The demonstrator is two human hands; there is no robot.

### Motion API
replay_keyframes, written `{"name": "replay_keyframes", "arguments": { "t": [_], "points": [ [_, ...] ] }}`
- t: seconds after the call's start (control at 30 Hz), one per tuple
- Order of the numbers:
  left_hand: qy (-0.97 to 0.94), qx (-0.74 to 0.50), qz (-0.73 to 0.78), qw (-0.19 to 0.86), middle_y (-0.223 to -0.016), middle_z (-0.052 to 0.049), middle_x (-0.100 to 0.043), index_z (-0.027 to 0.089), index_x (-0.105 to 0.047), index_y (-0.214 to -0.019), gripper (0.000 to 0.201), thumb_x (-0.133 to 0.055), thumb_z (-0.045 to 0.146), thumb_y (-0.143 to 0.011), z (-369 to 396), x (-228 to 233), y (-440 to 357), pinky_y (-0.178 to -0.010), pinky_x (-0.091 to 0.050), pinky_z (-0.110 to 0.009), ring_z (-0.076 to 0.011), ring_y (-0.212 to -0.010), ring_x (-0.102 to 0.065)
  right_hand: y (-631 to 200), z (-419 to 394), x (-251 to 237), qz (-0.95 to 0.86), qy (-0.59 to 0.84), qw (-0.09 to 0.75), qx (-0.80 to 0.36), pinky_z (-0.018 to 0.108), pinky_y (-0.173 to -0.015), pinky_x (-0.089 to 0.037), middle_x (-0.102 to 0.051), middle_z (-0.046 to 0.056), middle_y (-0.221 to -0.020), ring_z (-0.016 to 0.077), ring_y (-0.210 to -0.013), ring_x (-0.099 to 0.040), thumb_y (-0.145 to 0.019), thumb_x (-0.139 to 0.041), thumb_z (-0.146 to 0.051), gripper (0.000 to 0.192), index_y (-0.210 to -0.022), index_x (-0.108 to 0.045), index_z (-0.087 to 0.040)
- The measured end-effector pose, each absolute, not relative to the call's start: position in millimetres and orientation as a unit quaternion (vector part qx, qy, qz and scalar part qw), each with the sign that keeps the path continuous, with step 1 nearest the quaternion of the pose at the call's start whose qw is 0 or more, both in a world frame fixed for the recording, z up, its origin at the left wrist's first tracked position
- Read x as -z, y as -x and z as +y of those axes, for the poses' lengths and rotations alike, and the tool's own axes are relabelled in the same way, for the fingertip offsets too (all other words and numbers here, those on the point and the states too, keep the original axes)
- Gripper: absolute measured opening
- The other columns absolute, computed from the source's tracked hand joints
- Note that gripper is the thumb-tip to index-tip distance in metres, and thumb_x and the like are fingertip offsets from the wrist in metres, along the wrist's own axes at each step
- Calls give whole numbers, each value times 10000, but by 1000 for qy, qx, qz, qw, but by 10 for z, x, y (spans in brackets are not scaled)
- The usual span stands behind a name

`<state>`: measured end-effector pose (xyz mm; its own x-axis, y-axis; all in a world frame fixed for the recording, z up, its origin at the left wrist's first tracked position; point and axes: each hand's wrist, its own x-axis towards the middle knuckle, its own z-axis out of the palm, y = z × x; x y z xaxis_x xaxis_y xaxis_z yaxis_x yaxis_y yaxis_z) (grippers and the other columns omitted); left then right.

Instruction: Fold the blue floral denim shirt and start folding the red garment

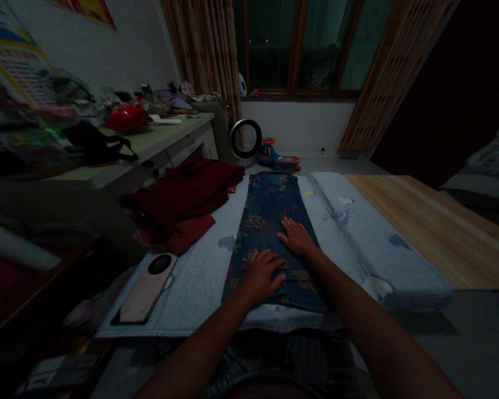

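Observation:
A dark blue floral garment (270, 199), which looks like folded trousers, lies lengthwise on a light blue cloth (199, 288) spread over the table. My left hand (263, 277) rests flat on its near part, fingers spread. Farther up and to the right, my right hand (297, 237) also lies flat on the fabric with its fingers apart. Neither hand grips anything. The fabric beneath my palms is hidden.
Left of the garment lies a heap of dark red clothing (183, 194). A pink phone (145, 291) sits at the cloth's near left. Bare wooden tabletop (432, 227) shows at right. Beyond stand a ring-shaped fan (245, 123), a blue-orange ride-on toy (278, 160) and a cluttered desk (166, 136).

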<state>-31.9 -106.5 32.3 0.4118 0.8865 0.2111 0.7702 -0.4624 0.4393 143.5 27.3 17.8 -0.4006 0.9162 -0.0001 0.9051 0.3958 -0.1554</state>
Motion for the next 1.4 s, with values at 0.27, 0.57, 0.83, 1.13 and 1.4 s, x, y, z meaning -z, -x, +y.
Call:
{"name": "replay_keyframes", "arguments": {
  "t": [0.27, 0.57, 0.83, 1.13, 1.4],
  "points": [
    [-848, -135, 504, 93, -1033, -62, -685, 217, -650, -1043, 266, -436, 350, -958, -874, -604, 234, -908, -468, -396, -243, -1002, -608, -1387, 365, -110, -765, 639, 72, -33, 459, -1137, -179, -281, 144, -1561, 289, -1438, -217, -968, -249, -561, 704, -1490, -299, -91],
    [-815, -30, 571, 93, -996, -141, -714, 195, -658, -1057, 300, -401, 291, -936, -136, -676, 66, -804, -505, -410, -300, -940, -675, -1428, 549, -416, -754, 656, 40, -24, 380, -910, -435, -658, 183, -1150, 297, -1088, -599, -943, -367, -348, 412, -1096, -676, -123],
    [-847, -81, 522, 56, -930, -111, -691, 194, -634, -1038, 251, -432, 255, -903, -99, -413, 99, -843, -496, -429, -271, -911, -660, -1371, 846, -217, -863, 487, 107, -85, 357, -1109, -300, -392, 76, -1517, 188, -1388, -353, -947, -351, -228, 479, -1413, -449, -176],
    [-799, -156, 580, 40, -1560, -162, -268, 154, -247, -1489, 734, -472, 502, -883, -74, -157, 104, -1155, -121, -579, -348, -1453, -161, -1330, 904, -53, -833, 547, 72, -38, 448, -1150, -209, -248, 105, -1577, 238, -1448, -221, -987, -261, -467, 614, -1505, -283, -138],
    [-798, -127, 585, 63, -1583, -164, -214, 129, -262, -1496, 782, -387, 610, -893, -51, -112, 112, -1156, -112, -583, -350, -1461, -129, -1372, 928, -24, -801, 593, 62, -42, 494, -1146, -185, -228, 66, -1585, 275, -1444, -217, -961, -208, -601, 699, -1505, -299, -172]
  ]
}}
